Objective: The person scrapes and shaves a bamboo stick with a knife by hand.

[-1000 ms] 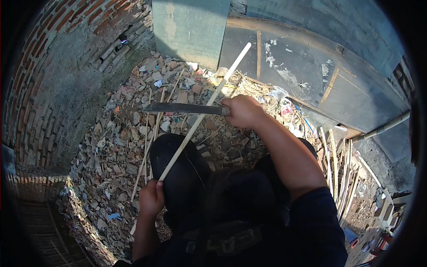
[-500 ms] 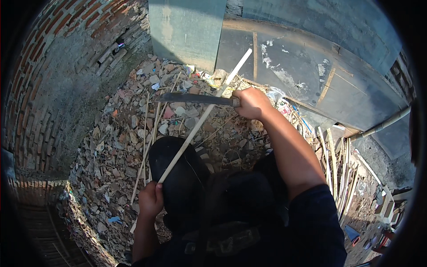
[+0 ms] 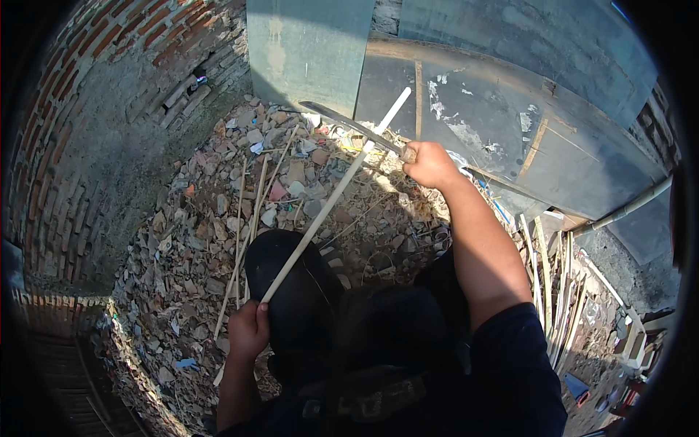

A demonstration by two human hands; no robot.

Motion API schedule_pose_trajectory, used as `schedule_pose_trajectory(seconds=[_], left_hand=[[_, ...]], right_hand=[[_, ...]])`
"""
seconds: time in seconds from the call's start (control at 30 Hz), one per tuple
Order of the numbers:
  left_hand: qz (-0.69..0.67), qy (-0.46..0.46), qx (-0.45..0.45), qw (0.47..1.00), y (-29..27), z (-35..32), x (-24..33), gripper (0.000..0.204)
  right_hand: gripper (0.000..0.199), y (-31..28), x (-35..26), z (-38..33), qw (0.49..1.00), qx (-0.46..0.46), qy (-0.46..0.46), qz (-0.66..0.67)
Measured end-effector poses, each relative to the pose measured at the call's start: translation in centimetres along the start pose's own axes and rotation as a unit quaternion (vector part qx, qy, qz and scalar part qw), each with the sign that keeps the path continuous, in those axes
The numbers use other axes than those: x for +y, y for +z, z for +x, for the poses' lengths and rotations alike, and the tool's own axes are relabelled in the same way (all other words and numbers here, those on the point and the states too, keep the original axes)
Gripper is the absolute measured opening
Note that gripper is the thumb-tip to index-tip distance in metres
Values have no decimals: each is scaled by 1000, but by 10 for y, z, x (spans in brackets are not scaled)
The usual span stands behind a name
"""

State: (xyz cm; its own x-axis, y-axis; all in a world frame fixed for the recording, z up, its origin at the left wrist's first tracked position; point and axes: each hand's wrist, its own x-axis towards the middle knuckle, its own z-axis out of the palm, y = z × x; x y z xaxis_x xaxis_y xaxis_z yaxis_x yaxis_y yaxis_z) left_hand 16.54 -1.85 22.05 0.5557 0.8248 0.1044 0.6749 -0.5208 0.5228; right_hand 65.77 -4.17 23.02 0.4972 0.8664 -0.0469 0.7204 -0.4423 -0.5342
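My left hand [image 3: 247,329] is closed round the lower end of a long pale stick [image 3: 328,207], which looks like a bamboo strip. The stick slants up and to the right, passing over my dark-clad knee [image 3: 282,266]. In my right hand [image 3: 431,164] is the handle of a machete [image 3: 344,121]. Its long dark blade crosses the upper part of the stick, tip pointing to the upper left. Whether the edge touches the stick or hovers over it, I cannot tell.
Broken brick and stone rubble [image 3: 196,247] covers the ground. Thin strips [image 3: 256,197] lie left of my knee, and a bundle of strips [image 3: 561,291] lies at the right. A brick wall [image 3: 95,138] stands left; greenish panels [image 3: 306,51] and dark boards [image 3: 473,102] stand ahead.
The machete has moved farther up the stick, away from me, and its blade has turned from nearly level to slanting up-left. My left hand and the stick have barely moved.
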Motion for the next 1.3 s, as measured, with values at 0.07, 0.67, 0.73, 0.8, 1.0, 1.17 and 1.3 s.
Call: schedule_pose_trajectory(seconds=[0.07,0.67,0.73,0.8,1.0,1.17,1.3], left_hand=[[7,-1,-2,1000,-1,2,0,28],[26,-61,-12,998,-37,-54,-32,28],[6,-58,-18,998,-44,-60,-32,29],[14,-49,-28,998,-44,-54,-21,29],[11,-87,-33,996,-41,-54,-22,29],[2,-60,-20,998,-45,-58,-26,29],[29,-65,-34,997,-43,-58,-28,27]], right_hand=[[46,2,1,-2,998,29,-2,-63],[35,8,-53,-22,970,-73,-178,-148],[34,0,-38,-16,971,-76,-165,-158],[33,-4,-12,-8,992,-54,-54,-102],[33,7,-43,-20,993,-44,-57,-90],[39,-3,-16,-11,989,-60,-89,-100],[49,-5,-9,-13,994,-31,-13,-103]])
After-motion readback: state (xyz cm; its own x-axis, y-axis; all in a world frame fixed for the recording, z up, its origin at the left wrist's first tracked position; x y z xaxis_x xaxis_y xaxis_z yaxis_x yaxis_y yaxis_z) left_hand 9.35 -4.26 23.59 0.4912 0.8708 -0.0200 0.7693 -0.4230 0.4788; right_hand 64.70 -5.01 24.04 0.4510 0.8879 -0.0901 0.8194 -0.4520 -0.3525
